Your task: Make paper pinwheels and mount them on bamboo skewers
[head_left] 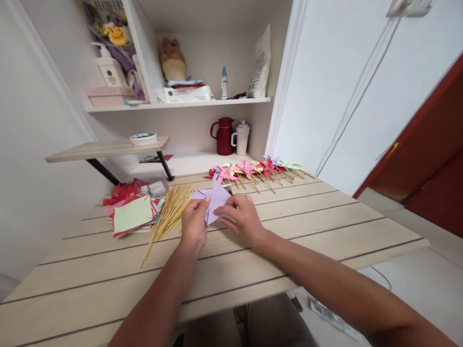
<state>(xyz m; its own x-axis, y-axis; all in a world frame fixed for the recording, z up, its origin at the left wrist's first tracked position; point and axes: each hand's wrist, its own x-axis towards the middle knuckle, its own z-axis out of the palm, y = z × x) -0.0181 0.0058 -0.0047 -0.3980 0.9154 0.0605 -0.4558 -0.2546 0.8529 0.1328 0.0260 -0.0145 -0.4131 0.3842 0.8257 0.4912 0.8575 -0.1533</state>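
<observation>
Mid-bench, L hand (194, 224) & R hand (241, 219) both pinch lilac folded-paper pinwheel (213, 200); bamboo sticks (168, 214) just left.

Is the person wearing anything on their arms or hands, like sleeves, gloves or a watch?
No. Both arms are bare all the way to the bottom of the picture, with no sleeves showing. The left hand and the right hand have no gloves, and no watch, bracelet or ring can be seen. There are no marks or stickers on them either.
</observation>
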